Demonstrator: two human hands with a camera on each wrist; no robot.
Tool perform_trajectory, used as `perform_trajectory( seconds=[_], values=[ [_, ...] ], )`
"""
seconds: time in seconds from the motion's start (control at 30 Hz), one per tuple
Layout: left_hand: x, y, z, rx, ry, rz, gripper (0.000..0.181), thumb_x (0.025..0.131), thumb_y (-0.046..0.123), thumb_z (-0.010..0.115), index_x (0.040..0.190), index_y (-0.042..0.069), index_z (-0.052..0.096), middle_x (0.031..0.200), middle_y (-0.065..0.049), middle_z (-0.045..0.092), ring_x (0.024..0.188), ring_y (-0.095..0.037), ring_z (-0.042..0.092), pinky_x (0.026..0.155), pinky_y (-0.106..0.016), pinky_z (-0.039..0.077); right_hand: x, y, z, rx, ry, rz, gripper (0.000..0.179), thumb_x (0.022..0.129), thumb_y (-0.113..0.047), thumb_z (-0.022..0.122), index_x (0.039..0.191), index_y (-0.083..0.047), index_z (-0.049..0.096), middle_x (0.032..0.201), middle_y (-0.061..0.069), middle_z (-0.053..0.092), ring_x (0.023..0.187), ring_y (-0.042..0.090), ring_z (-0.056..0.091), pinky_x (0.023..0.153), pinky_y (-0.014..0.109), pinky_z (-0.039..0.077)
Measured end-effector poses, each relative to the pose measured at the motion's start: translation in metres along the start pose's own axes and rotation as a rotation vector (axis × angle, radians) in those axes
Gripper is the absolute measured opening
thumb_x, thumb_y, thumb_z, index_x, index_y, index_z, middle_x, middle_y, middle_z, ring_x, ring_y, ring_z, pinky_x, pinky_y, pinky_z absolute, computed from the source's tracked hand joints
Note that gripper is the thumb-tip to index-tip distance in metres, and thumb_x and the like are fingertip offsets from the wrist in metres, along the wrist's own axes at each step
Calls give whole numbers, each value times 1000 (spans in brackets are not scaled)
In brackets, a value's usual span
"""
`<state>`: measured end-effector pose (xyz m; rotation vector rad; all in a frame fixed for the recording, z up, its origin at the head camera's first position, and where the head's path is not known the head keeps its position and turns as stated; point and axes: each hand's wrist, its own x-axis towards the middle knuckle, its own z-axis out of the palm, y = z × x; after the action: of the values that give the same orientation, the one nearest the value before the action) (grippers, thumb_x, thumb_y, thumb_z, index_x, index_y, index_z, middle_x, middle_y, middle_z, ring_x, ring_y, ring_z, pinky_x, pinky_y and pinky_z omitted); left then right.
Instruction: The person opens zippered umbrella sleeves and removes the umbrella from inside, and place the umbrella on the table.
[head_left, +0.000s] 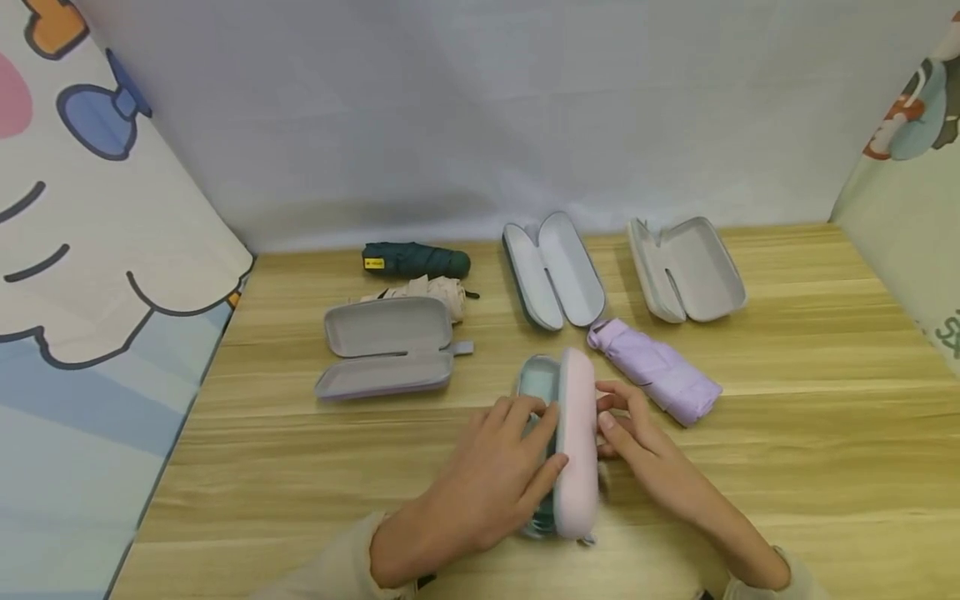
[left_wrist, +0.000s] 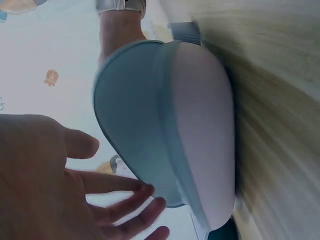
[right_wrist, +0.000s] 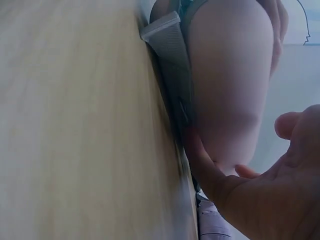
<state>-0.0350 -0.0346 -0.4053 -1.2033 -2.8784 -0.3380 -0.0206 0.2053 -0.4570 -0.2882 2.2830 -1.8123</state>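
Note:
A hinged hard case (head_left: 579, 450) with a pink shell and a pale blue-green lining stands part-way open at the front middle of the table. In the head view my left hand (head_left: 487, 475) reaches over its open side, fingers extended, with fingertips at the rim. The left wrist view shows these fingers (left_wrist: 125, 202) spread along the lining's edge. From the other side, my right hand (head_left: 652, 454) touches the pink shell with loosely bent fingers. Its thumb is held apart from the shell in the right wrist view, where a grey strap (right_wrist: 167, 37) also shows.
Behind are open grey-lined cases: one on the left (head_left: 390, 329), one in the middle (head_left: 570, 271), one on the right (head_left: 705, 271). A purple folded umbrella (head_left: 660, 371) lies right of the pink case. Dark green (head_left: 416, 260) and beige (head_left: 446, 292) folded umbrellas lie back left.

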Motion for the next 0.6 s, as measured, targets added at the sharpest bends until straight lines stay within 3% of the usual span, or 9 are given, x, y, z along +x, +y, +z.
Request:
perform_trajectory(
  seconds=[0.1,0.2,0.37,0.6],
  values=[
    [1,0,2,1,-40,54,50,112,36,46,158,17,47,146,-5,55,135,-24,53,107,-47,48,0,-1,-4,9,7,72,52,115,-30,35,159,-5,23,150,29,39,132,36,52,93,27,56],
    [1,-1,7,16,-57,113,48,110,28,51,158,25,47,148,-4,53,137,-23,52,109,-48,47,0,-2,-6,39,-5,107,54,115,-32,35,161,-8,20,155,30,39,136,39,49,93,28,54],
    [2,-3,16,33,-77,214,47,104,19,61,150,31,55,151,-5,50,139,-24,48,109,-52,46,0,-1,-6,90,-55,107,62,113,-27,43,164,-11,12,158,33,34,137,43,48,92,33,56],
    [4,-5,24,135,-107,349,52,99,23,69,147,38,57,153,-2,46,141,-25,43,110,-58,44,1,-2,-7,85,-58,96,74,108,-22,54,165,-11,8,156,34,36,140,49,48,95,31,55]
  ],
)
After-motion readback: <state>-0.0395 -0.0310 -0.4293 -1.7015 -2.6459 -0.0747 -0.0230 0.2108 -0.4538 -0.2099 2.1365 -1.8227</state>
